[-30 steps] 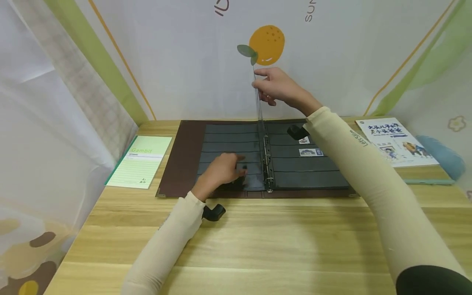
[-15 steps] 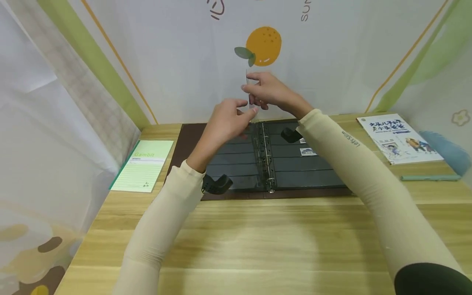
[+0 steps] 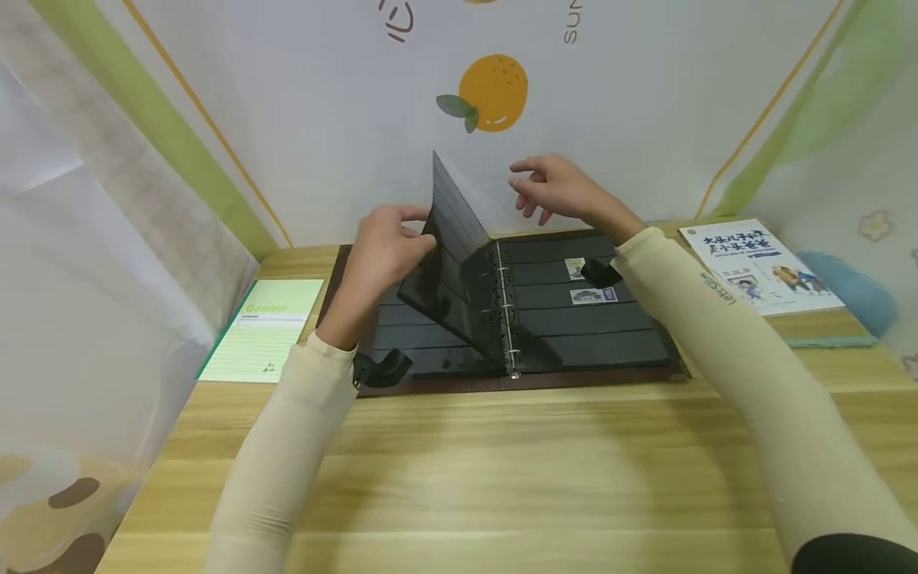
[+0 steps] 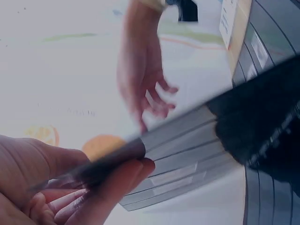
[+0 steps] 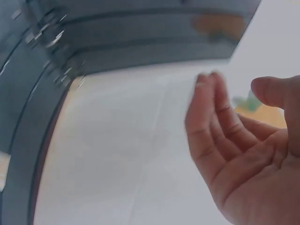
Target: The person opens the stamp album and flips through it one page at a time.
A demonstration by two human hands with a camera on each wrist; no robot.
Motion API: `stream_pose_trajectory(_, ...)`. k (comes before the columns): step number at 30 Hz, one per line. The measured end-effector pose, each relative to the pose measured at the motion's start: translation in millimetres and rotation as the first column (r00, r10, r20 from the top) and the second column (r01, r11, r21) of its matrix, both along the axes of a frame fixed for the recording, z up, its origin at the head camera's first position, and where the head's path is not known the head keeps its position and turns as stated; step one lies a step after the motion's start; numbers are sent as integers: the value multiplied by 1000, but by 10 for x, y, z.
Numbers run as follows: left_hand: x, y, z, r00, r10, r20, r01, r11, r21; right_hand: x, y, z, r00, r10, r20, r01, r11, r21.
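A ring-bound stamp album (image 3: 595, 343) lies spread on the table, its metal rings (image 3: 506, 307) down the middle. One dark pocket page (image 3: 459, 215) stands tilted to the left above the left side. My left hand (image 3: 387, 247) pinches that page's outer edge between thumb and fingers, as the left wrist view also shows at the page (image 4: 183, 136). On the right-hand page, stamps (image 3: 594, 296) sit in the pockets. My right hand (image 3: 555, 187) hovers above the album's far edge, fingers loosely bent, holding nothing; the right wrist view shows its palm (image 5: 253, 173) apart from the page.
To the left of the album lies a pale green notebook (image 3: 265, 327). A white picture book (image 3: 763, 267) lies at the right, with a greenish pen (image 3: 832, 341) in front of it. Behind the table hangs a white curtain (image 3: 344, 119) with printed oranges.
My left hand rose from the left page to the raised page's edge, took it and drew it leftward. My right hand let go of the page and moved slightly right.
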State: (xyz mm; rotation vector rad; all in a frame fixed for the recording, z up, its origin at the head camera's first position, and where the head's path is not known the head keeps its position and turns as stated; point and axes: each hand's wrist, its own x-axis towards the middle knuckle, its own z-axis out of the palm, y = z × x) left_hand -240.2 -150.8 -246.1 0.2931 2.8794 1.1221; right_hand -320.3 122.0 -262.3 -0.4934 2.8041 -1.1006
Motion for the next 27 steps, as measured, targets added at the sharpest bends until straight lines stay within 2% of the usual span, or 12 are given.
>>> stream_pose_trajectory(3,8,-237,-71,1000,10,17,-9,1000,-21,22,140,-144,999,-10,-52,16,995,103)
stream_pose_trajectory(6,32,-478,-181,998,21,51,-19,999,-40,43,294,-303,998,-6,-66,20,980,199)
stream_pose_trajectory(9,57,-699,-329,995,51,82,-44,996,-79,50,450,-488,998,0,-56,15,964,266)
stream_pose_trajectory(13,64,-921,-582,991,85,104,-71,989,-133,60,638,-806,999,24,-38,-9,940,342)
stream_pose_trajectory(17,49,-1059,-847,983,106,150,-83,985,-153,100,761,-1094,999,46,-14,-37,924,382)
stream_pose_trajectory(21,49,-1146,-1060,971,104,216,-70,985,-160,126,807,-1245,999,51,-16,-41,925,377)
stream_pose_trajectory(24,62,-1183,-1156,966,103,236,-65,985,-163,130,798,-1292,999,48,-15,-39,928,371)
stream_pose_trajectory(27,76,-1205,-1203,965,114,235,-76,984,-164,123,774,-1318,999,46,-6,-41,926,374)
